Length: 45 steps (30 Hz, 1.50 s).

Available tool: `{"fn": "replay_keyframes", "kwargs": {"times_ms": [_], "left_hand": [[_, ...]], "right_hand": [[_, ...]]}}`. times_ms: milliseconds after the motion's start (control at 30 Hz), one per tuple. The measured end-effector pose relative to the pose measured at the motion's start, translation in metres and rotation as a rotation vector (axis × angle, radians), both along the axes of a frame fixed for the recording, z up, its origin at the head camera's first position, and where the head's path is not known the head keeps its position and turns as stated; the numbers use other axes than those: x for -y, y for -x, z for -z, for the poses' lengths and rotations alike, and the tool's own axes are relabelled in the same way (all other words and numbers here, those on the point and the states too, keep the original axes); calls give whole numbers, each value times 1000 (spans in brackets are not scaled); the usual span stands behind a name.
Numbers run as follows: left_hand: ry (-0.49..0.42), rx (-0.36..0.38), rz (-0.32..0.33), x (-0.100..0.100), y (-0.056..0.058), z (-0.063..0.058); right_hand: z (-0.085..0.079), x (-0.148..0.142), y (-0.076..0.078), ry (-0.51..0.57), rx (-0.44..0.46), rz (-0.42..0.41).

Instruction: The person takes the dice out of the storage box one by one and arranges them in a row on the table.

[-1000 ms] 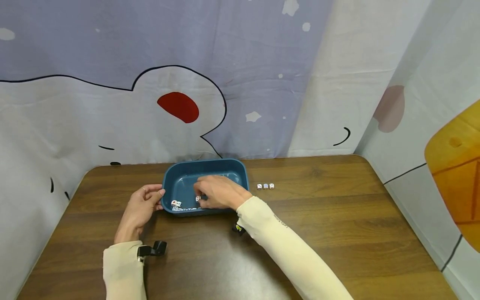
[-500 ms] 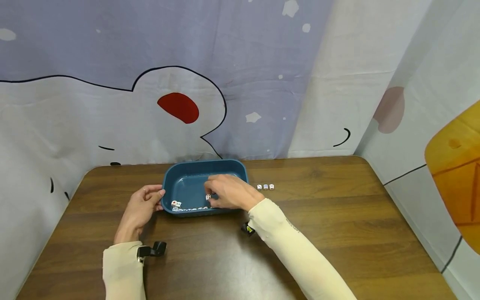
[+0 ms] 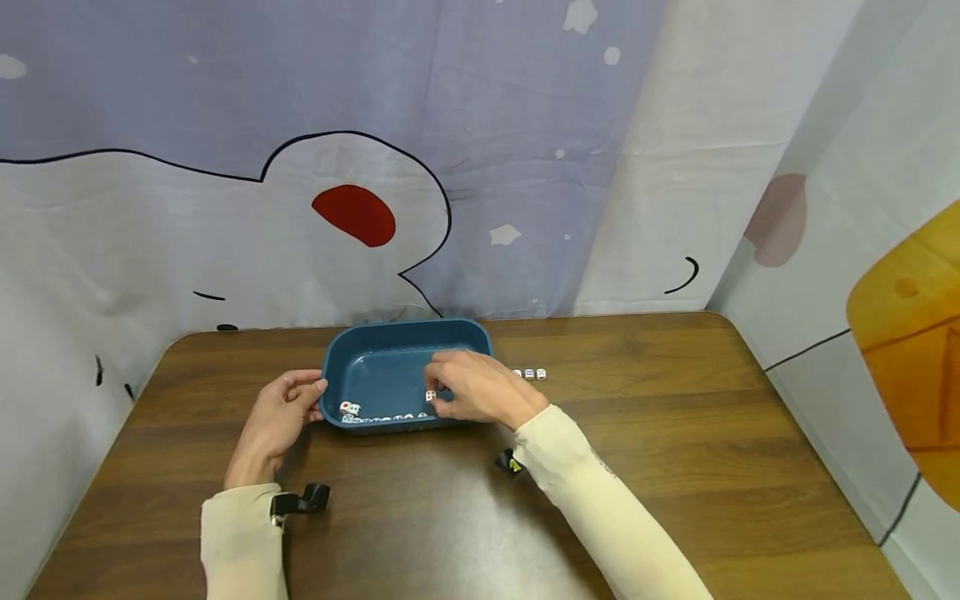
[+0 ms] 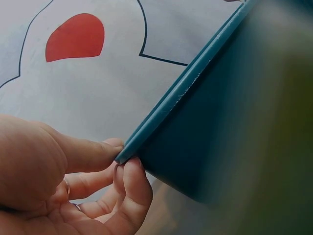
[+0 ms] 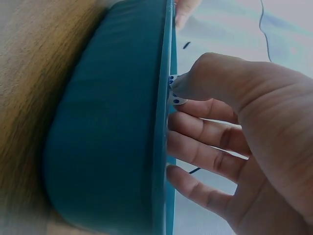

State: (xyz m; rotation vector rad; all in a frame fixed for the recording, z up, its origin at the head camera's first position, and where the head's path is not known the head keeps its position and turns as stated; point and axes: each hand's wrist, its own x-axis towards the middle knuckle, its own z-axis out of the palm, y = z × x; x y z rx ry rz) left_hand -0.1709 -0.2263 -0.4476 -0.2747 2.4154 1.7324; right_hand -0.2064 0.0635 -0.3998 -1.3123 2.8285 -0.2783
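The right hand (image 3: 480, 389) nips a white die (image 3: 431, 396) between thumb and fingertip, inside the blue tray (image 3: 405, 333) near a row of dice (image 3: 387, 419); the left hand (image 3: 279, 421) pinches the tray's rim; marks on the right sleeve (image 3: 600, 492) are too small to read
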Motion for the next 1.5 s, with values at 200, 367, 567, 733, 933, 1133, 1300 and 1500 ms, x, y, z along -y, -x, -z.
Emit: {"fn": "replay_keyframes", "kwargs": {"times_ms": [200, 367, 567, 733, 933, 1133, 1300, 1500], "left_hand": [[-23, -11, 2, 1, -1, -1], [-14, -13, 5, 1, -1, 0], [-4, -11, 3, 1, -2, 0], [-5, -13, 2, 1, -2, 0], [-6, -9, -1, 1, -3, 0], [9, 5, -1, 1, -3, -1], [15, -1, 0, 1, -3, -2], [8, 3, 6, 1, -4, -1]], "right_hand": [[0, -10, -4, 20, -18, 19], [-1, -21, -5, 39, -11, 42], [-1, -33, -6, 40, 0, 82], [-2, -41, -8, 62, 10, 102], [-4, -47, -10, 89, 7, 106], [-5, -56, -14, 130, 53, 144], [-2, -65, -15, 192, 62, 164], [2, -78, -17, 217, 83, 199]]}}
